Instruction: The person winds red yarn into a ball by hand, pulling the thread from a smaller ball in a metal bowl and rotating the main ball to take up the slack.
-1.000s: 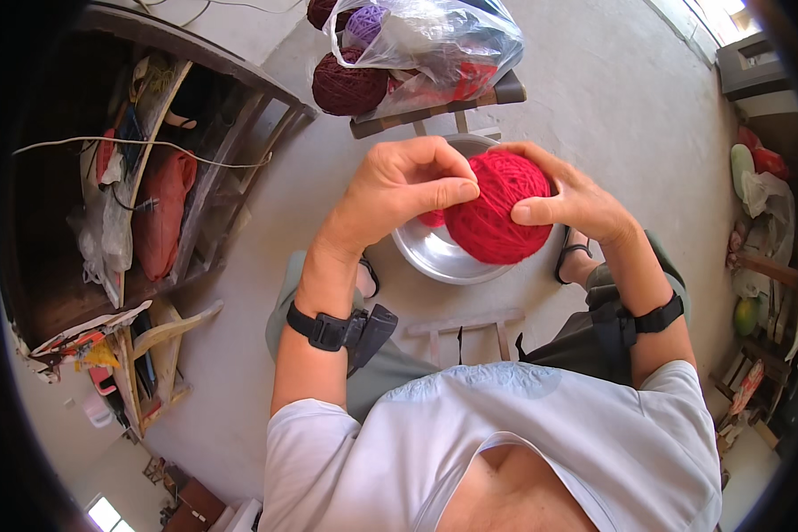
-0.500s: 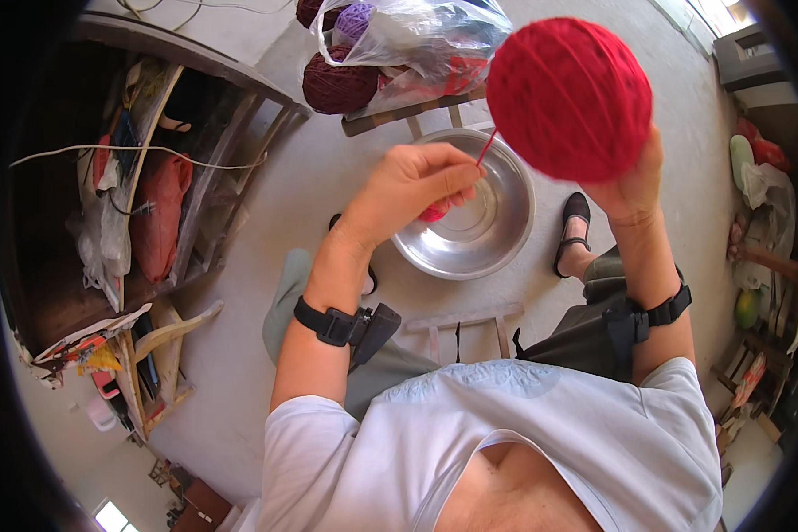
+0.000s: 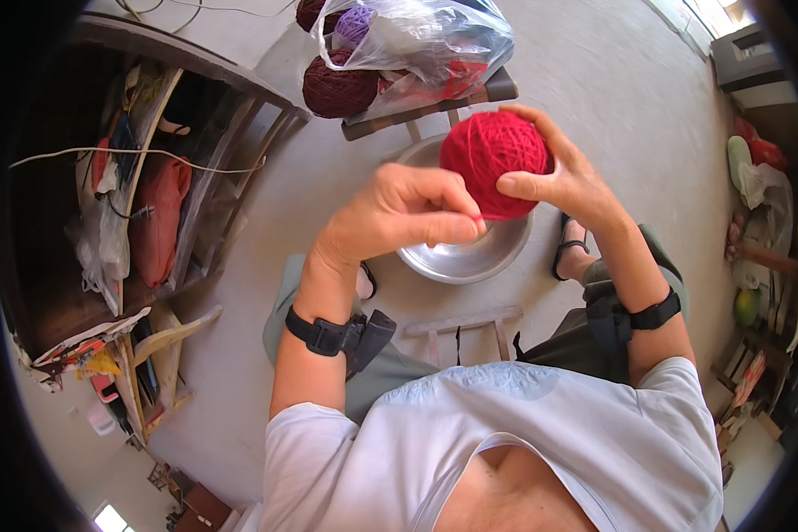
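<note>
A ball of red yarn [image 3: 492, 160] is gripped in my right hand [image 3: 572, 173], thumb on its near side and fingers round its far right. Just left of the ball, my left hand [image 3: 399, 208] pinches a red strand between thumb and forefinger. The strand runs close along the ball's lower edge. Beneath both hands a round metal basin [image 3: 470, 262] stands on the floor, its upper part partly covered by the ball and my left hand.
Beyond the basin, a small stool [image 3: 390, 124] bears a clear plastic bag [image 3: 434, 53] with dark red and purple yarn balls [image 3: 337, 87]. A cluttered wooden cabinet [image 3: 230, 177] stands at left. Assorted goods line the right wall. A wooden stool frame [image 3: 465, 319] shows between my legs.
My right hand has brought the red yarn ball down and leftward, nearer my left hand, and turned it. My left hand has shifted slightly toward me, still pinching the strand.
</note>
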`<state>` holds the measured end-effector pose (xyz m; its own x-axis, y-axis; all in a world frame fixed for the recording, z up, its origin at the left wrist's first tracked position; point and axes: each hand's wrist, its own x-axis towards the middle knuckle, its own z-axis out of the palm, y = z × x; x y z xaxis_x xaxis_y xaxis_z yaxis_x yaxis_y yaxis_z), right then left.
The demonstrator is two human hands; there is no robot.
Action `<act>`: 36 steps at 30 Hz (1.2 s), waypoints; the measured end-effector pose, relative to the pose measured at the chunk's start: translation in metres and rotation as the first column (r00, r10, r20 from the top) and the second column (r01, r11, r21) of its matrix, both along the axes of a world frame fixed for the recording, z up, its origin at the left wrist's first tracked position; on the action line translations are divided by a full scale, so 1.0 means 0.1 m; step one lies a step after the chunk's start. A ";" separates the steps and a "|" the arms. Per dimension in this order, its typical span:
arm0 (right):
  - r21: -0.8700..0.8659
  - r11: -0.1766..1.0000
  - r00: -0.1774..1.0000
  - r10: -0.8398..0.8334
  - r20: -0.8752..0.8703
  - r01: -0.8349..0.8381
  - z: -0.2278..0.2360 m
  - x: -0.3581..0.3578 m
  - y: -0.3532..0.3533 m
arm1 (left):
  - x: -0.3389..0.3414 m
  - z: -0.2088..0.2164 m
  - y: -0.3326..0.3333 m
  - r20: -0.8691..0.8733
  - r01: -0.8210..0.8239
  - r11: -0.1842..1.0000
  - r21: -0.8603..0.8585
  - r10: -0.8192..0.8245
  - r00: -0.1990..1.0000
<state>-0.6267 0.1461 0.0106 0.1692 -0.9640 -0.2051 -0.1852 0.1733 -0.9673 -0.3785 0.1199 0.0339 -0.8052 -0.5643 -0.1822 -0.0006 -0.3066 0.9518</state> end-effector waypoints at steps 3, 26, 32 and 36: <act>0.138 0.983 0.988 0.110 0.113 -0.125 0.04 0.02 0.04 | 0.03 -0.02 -0.05 -0.041 -0.147 0.989 -0.032 0.146 0.989; 0.340 0.940 0.855 -0.149 0.497 -0.034 -0.05 0.20 0.13 | -0.22 -0.36 -0.03 0.072 -0.485 0.841 -0.240 0.514 0.855; 0.295 0.954 0.947 -0.135 0.290 0.046 -0.11 0.12 0.10 | -0.18 -0.22 -0.04 0.090 -0.396 0.876 -0.277 0.434 0.897; 0.278 0.960 0.963 -0.036 0.268 -0.042 0.00 0.11 0.06 | -0.07 -0.19 -0.10 0.043 -0.299 0.762 -0.574 0.393 0.919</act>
<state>-0.6161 0.1526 0.0106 0.2581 -0.8739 -0.4119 0.0730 0.4428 -0.8936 -0.3851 0.1103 0.0146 -0.5240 -0.8401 0.1405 -0.1547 0.2560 0.9542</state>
